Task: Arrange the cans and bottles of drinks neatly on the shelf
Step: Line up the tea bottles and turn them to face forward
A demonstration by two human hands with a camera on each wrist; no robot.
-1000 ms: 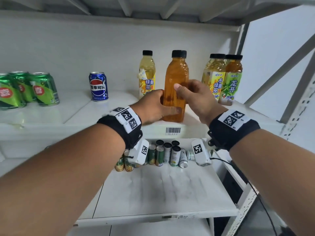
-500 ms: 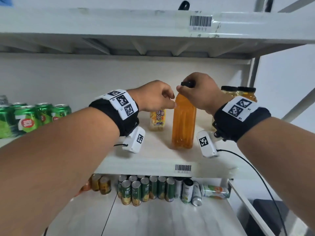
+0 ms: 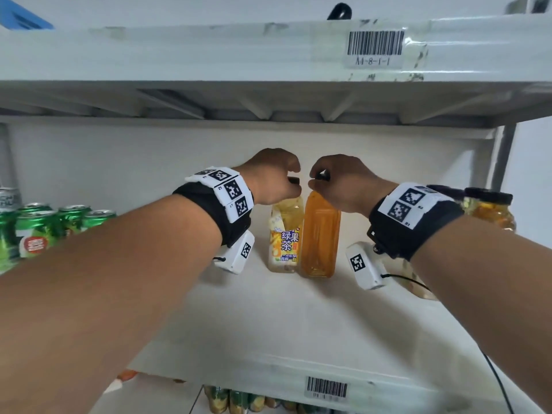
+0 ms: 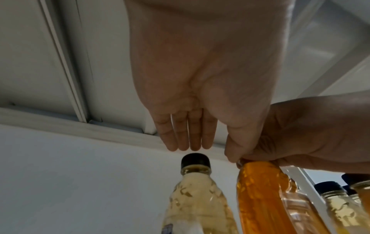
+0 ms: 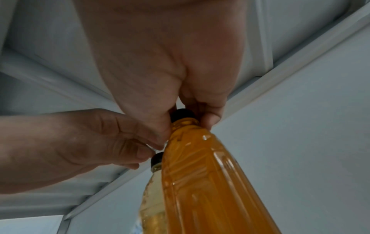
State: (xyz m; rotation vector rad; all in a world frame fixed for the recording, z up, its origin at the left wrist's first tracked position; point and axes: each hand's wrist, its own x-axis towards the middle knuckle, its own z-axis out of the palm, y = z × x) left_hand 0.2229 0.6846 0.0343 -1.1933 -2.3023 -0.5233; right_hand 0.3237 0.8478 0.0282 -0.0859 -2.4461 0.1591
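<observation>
From the head view, a person is standing at a white metal shelf (image 3: 268,324), both arms reaching in. The right hand (image 3: 343,183) is pinching the black cap of an orange bottle (image 3: 321,234), which is standing upright toward the far middle of the shelf, just beside a yellow tea bottle (image 3: 283,237) on its left. The left hand (image 3: 268,177) is hovering at that bottle's cap, its fingers loosely curled. Green cans (image 3: 44,231) are grouped at the far left; more bottles (image 3: 490,210) are standing at the right. A second shelf board (image 3: 239,55) is hanging close overhead, and cans are showing on the level below.

From the left wrist view, the left hand (image 4: 200,79) is hanging just above the yellow bottle's cap (image 4: 195,160), fingers (image 4: 186,134) straight and together, holding nothing.

From the right wrist view, the fingers (image 5: 210,114) of the right hand are clamped around the orange bottle's cap (image 5: 183,114).

To do this step well, I judge the bottle should be nudged gently from the cap, kept upright, until it is lining up with its neighbour; pushing high could tip it.
</observation>
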